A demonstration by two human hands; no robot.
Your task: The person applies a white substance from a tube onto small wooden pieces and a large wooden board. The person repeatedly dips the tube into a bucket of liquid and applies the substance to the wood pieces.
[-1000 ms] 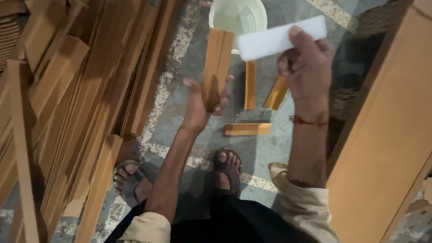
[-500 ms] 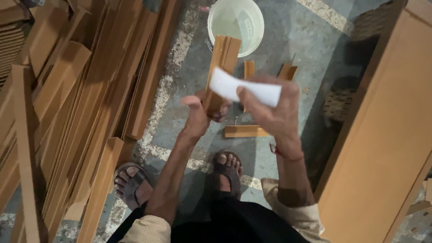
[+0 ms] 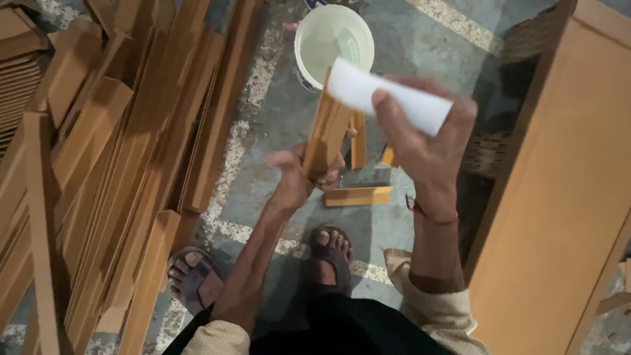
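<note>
Head view: grey concrete floor [image 3: 276,118], planks [image 3: 98,184] stacked at left. Left hand [image 3: 299,177] grips upright wooden strip [image 3: 327,131]; right hand [image 3: 427,141] pinches white sheet [image 3: 388,95] touching its top. Risk: strip drops toward white bucket [image 3: 333,41] if left grip loosens.

Cream sleeves [image 3: 439,310], dark sandals [image 3: 332,255], red wrist thread [image 3: 430,213]

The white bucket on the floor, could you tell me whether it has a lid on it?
No, the white bucket stands open, its pale inside showing from above.
</note>
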